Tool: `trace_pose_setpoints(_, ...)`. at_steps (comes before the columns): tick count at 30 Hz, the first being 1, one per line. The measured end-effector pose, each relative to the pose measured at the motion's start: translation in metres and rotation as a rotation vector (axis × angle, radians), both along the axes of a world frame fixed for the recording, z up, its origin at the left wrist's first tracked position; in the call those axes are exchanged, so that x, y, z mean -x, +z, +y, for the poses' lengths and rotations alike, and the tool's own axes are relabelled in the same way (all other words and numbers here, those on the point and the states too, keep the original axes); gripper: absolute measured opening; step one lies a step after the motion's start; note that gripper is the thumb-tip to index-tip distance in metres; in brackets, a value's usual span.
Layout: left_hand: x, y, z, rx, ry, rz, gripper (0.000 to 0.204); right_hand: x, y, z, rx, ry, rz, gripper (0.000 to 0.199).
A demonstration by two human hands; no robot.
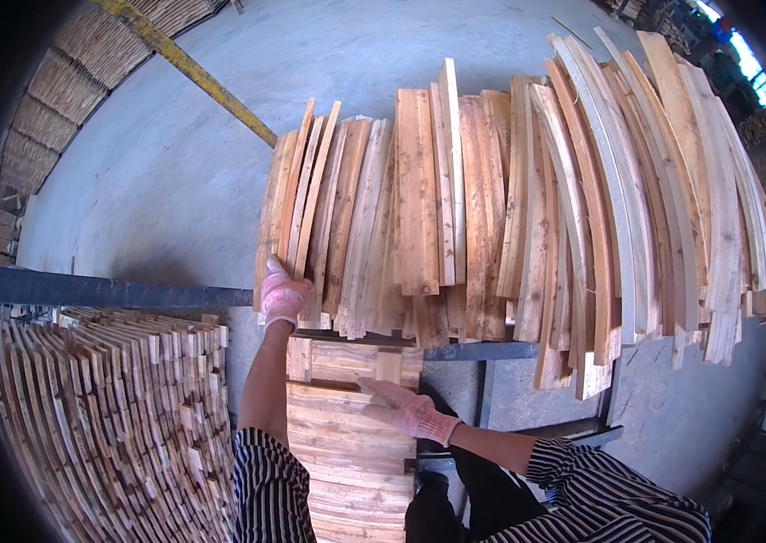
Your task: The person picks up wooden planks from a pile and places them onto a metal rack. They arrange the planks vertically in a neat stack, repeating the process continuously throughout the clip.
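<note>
A row of rough wooden boards lies side by side across the bench, with uneven near ends. At its left end, my left hand, in a pink and white knit glove, closes on the near end of a narrow wooden strip; one digit points up along the wood and the rest of the grip is partly hidden. My right hand, gloved alike, is empty with fingers stretched out leftward. Below it lies a panel of pale planks, set crosswise in front of me.
A tall stack of short boards stands at the left. Dark metal rails run beside the bench, and a yellow bar extends beyond it. More stacked wood stands far left on the grey concrete floor.
</note>
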State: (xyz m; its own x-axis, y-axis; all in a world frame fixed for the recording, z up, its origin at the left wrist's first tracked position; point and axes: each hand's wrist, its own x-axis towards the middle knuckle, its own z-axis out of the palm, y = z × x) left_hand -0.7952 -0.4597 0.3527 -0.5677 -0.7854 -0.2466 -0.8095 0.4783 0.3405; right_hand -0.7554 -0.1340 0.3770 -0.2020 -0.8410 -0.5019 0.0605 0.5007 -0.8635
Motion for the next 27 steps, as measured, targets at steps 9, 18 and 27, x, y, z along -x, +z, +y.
trace_pose_setpoints(9,-0.122,0.070,0.149,-0.548,0.130,0.267,0.085,0.033,-0.036,-0.045,0.347,-0.364,-0.085,0.113)
trace_pose_setpoints(18,-0.338,0.039,0.303,-0.294,0.269,0.193,0.095,-0.067,-0.114,-0.055,0.200,-0.558,-0.927,0.099)
trace_pose_setpoints(27,-0.448,0.034,0.237,-0.694,0.248,0.909,0.084,-0.208,-0.004,-0.039,0.409,0.040,-0.444,0.101)
